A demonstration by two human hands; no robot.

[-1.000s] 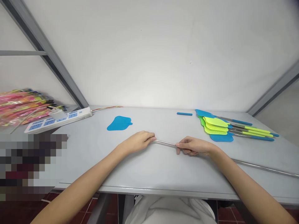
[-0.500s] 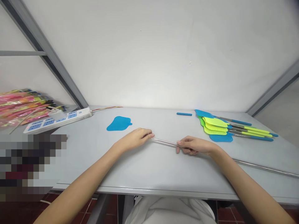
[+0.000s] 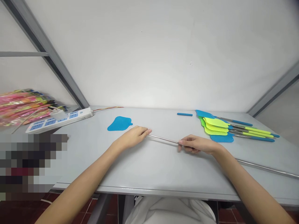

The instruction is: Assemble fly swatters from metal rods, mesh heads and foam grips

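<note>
A thin metal rod (image 3: pixel 163 138) slopes across the front of the table, held by both hands. My left hand (image 3: pixel 135 137) is closed on its left end, with thumb and fingers pinched together. Farther along, my right hand (image 3: pixel 196 144) grips the rod between thumb and fingers. Beyond my right forearm, a thicker metal length runs to the right edge in the same line; the forearm hides the stretch between. Just behind my left hand, a blue fly swatter head (image 3: pixel 119 123) lies flat. A short blue handle grip (image 3: pixel 184 114) rests near the wall.
Several blue, green and yellow fly swatters (image 3: pixel 216 127) are piled at the right. At the left are a white power strip (image 3: pixel 59 119) with a plug in it and plastic-wrapped colourful goods (image 3: pixel 23 107). The wall (image 3: pixel 144 62) closes off the table's back.
My hands have drawn slightly apart, the left one moving left and away from me, the right one a little to the right. More rod shows between them.
</note>
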